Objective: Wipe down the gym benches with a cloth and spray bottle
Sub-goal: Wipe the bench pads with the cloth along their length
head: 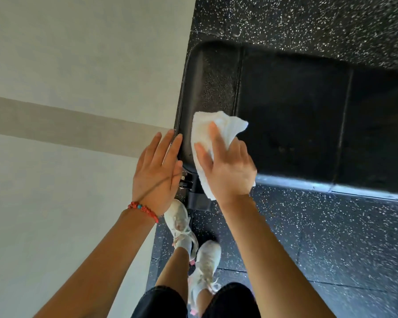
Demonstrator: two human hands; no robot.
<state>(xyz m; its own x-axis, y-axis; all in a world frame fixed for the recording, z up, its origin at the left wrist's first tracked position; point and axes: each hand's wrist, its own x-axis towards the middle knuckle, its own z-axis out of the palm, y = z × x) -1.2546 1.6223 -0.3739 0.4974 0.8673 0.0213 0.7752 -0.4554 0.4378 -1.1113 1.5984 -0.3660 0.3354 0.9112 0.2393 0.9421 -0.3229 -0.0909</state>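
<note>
This is a gym, a weights corner by the look of it. The floor (331, 249) is black rubber tile flecked with white, the seams between tiles showing. On it stands a padded bench (296, 115) in black vinyl with stitched panels, its metal frame (193, 193) underneath, set close against a pale painted wall (67, 53) with a darker band across it. The person wears white trainers (182, 223) and dark shorts (161, 304).
</note>
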